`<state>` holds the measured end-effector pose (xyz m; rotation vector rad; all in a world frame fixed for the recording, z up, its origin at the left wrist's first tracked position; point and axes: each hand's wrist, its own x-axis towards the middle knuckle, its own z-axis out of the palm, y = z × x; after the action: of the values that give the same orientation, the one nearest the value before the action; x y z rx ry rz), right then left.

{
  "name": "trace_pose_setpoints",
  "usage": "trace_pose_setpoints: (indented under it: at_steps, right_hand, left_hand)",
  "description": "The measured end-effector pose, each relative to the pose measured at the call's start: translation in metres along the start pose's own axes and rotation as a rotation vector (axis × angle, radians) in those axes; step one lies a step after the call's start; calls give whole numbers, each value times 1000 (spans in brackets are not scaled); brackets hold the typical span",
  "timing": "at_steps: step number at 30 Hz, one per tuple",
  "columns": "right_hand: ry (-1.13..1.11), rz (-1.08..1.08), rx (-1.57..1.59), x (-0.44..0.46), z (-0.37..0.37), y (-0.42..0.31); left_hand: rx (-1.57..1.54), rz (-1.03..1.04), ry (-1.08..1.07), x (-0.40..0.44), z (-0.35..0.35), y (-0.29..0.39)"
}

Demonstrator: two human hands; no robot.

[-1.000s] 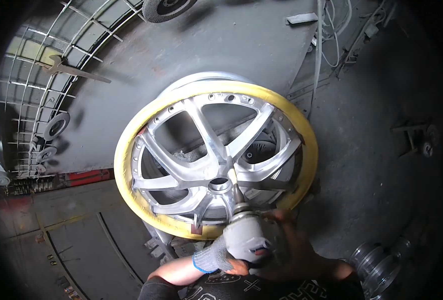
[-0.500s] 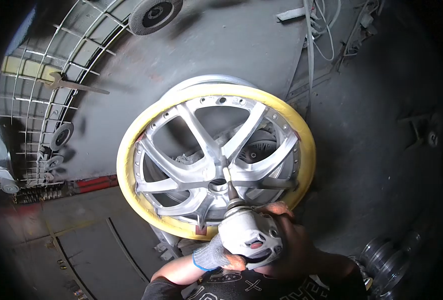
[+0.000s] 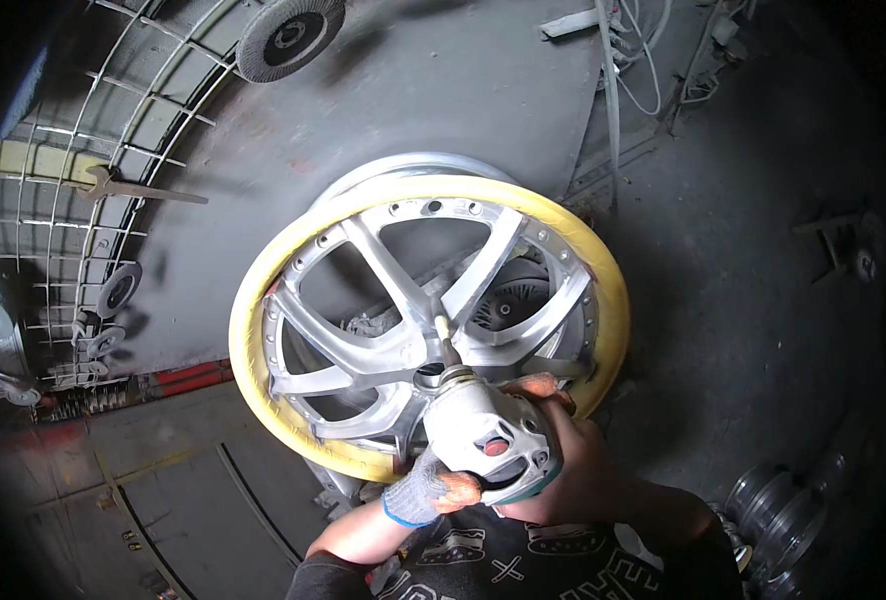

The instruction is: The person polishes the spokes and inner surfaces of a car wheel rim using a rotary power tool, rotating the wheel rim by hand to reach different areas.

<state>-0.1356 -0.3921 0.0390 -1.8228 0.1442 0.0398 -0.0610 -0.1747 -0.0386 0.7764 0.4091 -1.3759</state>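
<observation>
An alloy wheel (image 3: pixel 403 280) with bare metal spokes is propped up in front of me, its rim wrapped in yellow tape (image 3: pixel 253 350). Both my hands hold a white hand-held grinder (image 3: pixel 478 430) with a red button. Its narrow nose carries a pale bit (image 3: pixel 444 327), which lies against the spokes above the centre hole. My left hand (image 3: pixel 428 492), in a grey and orange glove, is closed around the grinder's rear left side. On the other side my right hand (image 3: pixel 548 395), orange-gloved, wraps the body; most of its fingers are hidden behind the tool.
Upper left, a wire rack (image 3: pixel 73 215) holds a wrench (image 3: pixel 143 190) and several abrasive discs, one a large flap disc (image 3: pixel 291 38). White cables (image 3: pixel 608 90) hang at upper right. Stacked dark wheels (image 3: pixel 778 525) stand at lower right. Another wheel (image 3: pixel 508 305) shows behind the spokes.
The grinder has moved a little up and left across the wheel, both hands with it. The bit sits higher on the spokes. The whole view has shifted slightly.
</observation>
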Motion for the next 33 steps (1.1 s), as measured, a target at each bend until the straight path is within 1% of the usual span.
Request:
trace_pose_setpoints:
  at_steps: [1,3,4,6,7,11,13,14,16,17,19,20,21,22,24,25,28,30,31,33]
  right_hand:
    - [2,-1,0,-2,1,-1]
    - [-3,-51,39,-8,4,-5]
    - [-1,-52,39,-11,6,-7]
    - [-87,-243,-369,-18,10,-10]
    - [-102,-257,-387,-23,12,-11]
    - [-91,67,-8,-47,5,-21]
    - [-73,-34,18,-55,6,-15]
    - [-78,-38,17,-56,7,-12]
    - [-10,-32,-4,-56,11,-6]
    - [36,-105,-38,-58,11,0]
    - [56,-146,-10,-55,12,9]
    - [77,-181,18,-52,12,11]
    - [54,-283,-156,-47,9,8]
    - [54,-283,-154,-46,12,8]
    - [156,-279,-193,-44,19,12]
    - [138,-260,-197,-42,18,11]
    - [197,-223,-230,-36,26,12]
    - [189,-236,-201,-29,25,11]
    - [188,-236,-194,-26,25,11]
    - [187,-236,-189,-24,27,15]
  left_hand:
    - [81,77,-76,-10,13,4]
    - [180,160,-157,-20,22,4]
    - [220,168,-195,-21,24,3]
    - [265,147,-242,-22,31,2]
    - [282,133,-259,-22,35,1]
    - [303,110,-314,-20,50,-12]
    - [303,119,-315,-17,56,-16]
    - [300,127,-307,-18,59,-16]
    - [281,146,-277,-24,59,-16]
    - [269,161,-257,-27,58,-14]
    - [270,183,-212,-35,57,-10]
    - [337,193,-188,-40,58,-6]
    - [551,158,-136,-44,58,-2]
    - [552,158,-134,-42,53,-3]
    - [506,111,-154,-33,37,-8]
    - [491,96,-160,-29,32,-10]
    - [365,320,-75,-9,35,-16]
    - [319,394,-48,-9,27,-14]
    - [259,297,-46,-16,19,-8]
    - [33,128,5,-20,25,0]
